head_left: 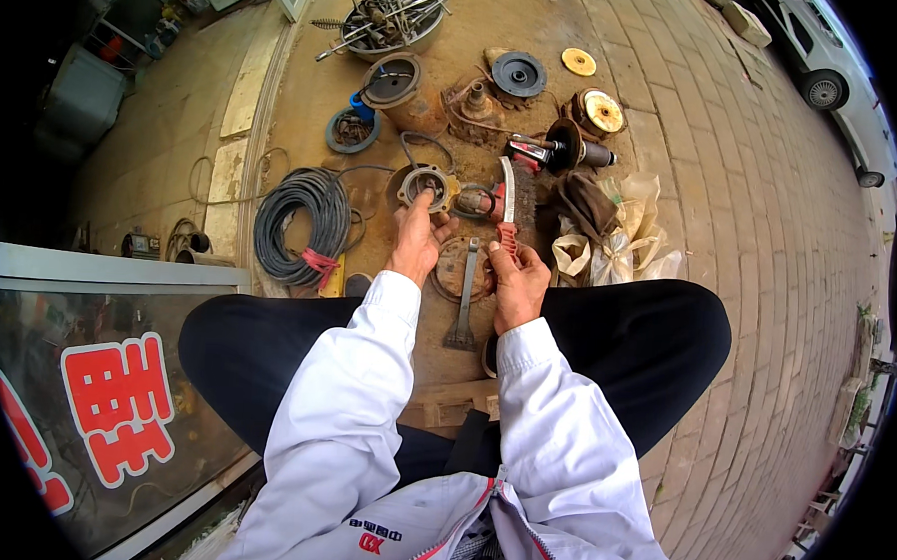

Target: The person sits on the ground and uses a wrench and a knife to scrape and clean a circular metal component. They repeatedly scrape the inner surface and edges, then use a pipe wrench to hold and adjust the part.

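Note:
My left hand point(420, 241) grips a yellowish round metal housing point(409, 190), its thumb over the open top. A cable loops up from beside the housing. In my right hand point(519, 283) is the red handle of a knife point(509, 190), its curved blade pointing away from me; whether the edge is toothed cannot be made out. Just left of the blade lies a red and grey power tool point(480, 201). Between my hands a long grey flat tool point(466, 286) with a flared end rests across a rusty round disc point(451, 267).
A black cable coil point(271, 222) lies left. Beyond stand a rusty cylinder point(401, 100), a basin of metal tools point(434, 27) and a black round cover point(518, 75). A motor rotor point(566, 145) and plastic bags point(631, 228) lie right. A glass panel point(214, 370) is near-left.

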`<state>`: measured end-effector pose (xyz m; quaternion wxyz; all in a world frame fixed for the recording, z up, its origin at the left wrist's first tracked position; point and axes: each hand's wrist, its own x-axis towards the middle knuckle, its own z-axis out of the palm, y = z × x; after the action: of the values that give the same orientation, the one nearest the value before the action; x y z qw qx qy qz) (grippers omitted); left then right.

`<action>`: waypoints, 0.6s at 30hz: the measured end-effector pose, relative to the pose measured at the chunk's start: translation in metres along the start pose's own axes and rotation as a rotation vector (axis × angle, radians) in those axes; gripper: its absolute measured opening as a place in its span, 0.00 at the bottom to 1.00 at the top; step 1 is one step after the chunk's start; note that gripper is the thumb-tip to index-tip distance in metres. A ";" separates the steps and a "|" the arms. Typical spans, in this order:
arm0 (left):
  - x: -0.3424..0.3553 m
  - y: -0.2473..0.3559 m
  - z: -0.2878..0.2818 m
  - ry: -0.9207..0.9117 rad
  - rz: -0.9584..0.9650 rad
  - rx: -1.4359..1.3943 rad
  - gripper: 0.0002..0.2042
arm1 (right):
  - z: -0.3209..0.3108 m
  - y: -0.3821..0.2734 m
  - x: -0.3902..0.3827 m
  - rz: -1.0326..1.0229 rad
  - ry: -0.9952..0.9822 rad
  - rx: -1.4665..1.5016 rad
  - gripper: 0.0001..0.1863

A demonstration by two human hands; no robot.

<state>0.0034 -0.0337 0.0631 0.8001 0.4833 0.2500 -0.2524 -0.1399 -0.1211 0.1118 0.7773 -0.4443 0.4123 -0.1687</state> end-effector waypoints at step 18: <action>0.001 -0.019 -0.055 0.168 0.064 0.156 0.12 | 0.007 0.049 -0.010 -0.213 -0.178 -0.630 0.24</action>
<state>-0.0169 0.0079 0.0278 0.7441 0.5713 0.2801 -0.2039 -0.1453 -0.0841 0.0784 0.6129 -0.7160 0.3260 -0.0737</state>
